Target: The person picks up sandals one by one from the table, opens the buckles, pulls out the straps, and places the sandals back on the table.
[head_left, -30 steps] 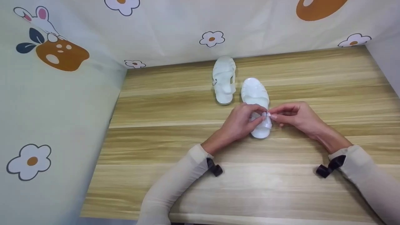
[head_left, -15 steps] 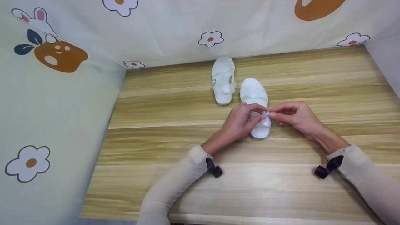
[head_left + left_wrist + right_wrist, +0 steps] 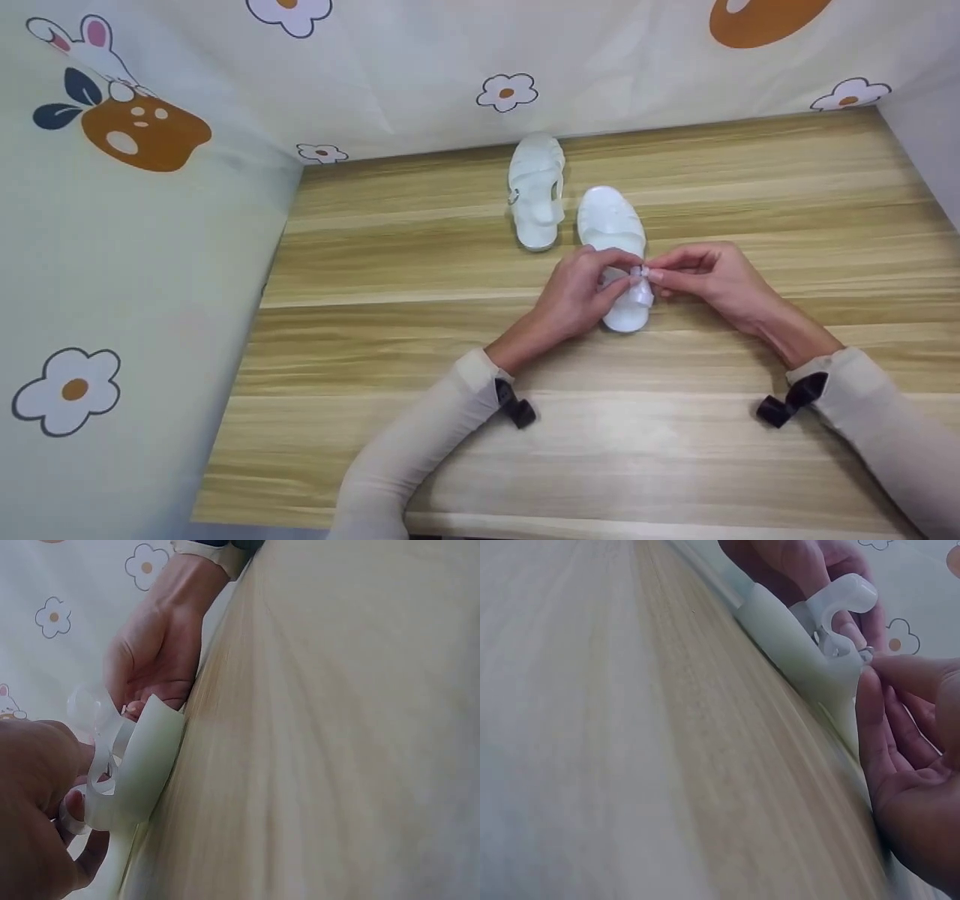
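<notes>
A white sandal point(image 3: 611, 214) lies on the wooden table, toe pointing away, with both hands at its ankle strap. My left hand point(image 3: 574, 292) reaches over the sandal from the left and pinches the translucent strap point(image 3: 851, 592), which curls up in a loop in the right wrist view. From the right, my right hand point(image 3: 716, 281) pinches a small metal buckle point(image 3: 866, 654) between thumb and forefinger at the sandal's side. The fingertips of both hands almost meet there. In the left wrist view the heel part point(image 3: 150, 757) stands up beside the left fingers.
A second white sandal point(image 3: 536, 191) lies farther back to the left, close to the rear wall, its own side buckle showing. Cream cloth walls point(image 3: 420, 67) printed with flowers border the wooden table point(image 3: 375, 345) at the back and left.
Both hands stay at the strap with only slight finger movements. The strap and buckle shift a little between the fingertips; the other sandal has not moved.
</notes>
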`<action>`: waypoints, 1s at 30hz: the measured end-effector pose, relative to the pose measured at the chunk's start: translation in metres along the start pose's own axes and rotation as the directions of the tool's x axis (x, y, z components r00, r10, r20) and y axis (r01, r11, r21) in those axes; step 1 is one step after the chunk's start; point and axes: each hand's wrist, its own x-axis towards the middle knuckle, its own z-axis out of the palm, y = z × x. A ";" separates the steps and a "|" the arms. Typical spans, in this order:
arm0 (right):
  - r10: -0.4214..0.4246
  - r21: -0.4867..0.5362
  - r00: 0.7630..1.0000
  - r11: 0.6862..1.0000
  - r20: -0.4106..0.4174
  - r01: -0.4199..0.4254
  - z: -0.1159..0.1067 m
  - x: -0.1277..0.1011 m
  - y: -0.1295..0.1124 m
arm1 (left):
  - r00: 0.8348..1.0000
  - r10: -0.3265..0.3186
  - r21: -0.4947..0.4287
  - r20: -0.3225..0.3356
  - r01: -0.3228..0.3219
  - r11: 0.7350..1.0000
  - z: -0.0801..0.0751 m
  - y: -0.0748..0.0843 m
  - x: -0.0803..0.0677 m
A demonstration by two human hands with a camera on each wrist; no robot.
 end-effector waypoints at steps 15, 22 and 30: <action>0.017 -0.030 1.000 0.999 -0.020 -0.017 0.007 0.004 -0.004 | 0.999 0.029 0.009 -0.040 -0.028 1.000 -0.001 -0.001 -0.001; 0.009 0.003 0.999 1.000 -0.036 -0.009 0.009 0.002 -0.003 | 0.999 0.018 0.014 -0.035 -0.018 1.000 0.001 0.000 0.000; 0.022 -0.005 0.999 1.000 -0.024 -0.022 0.007 0.001 -0.002 | 0.999 -0.004 -0.023 -0.037 0.003 1.000 0.002 0.000 0.000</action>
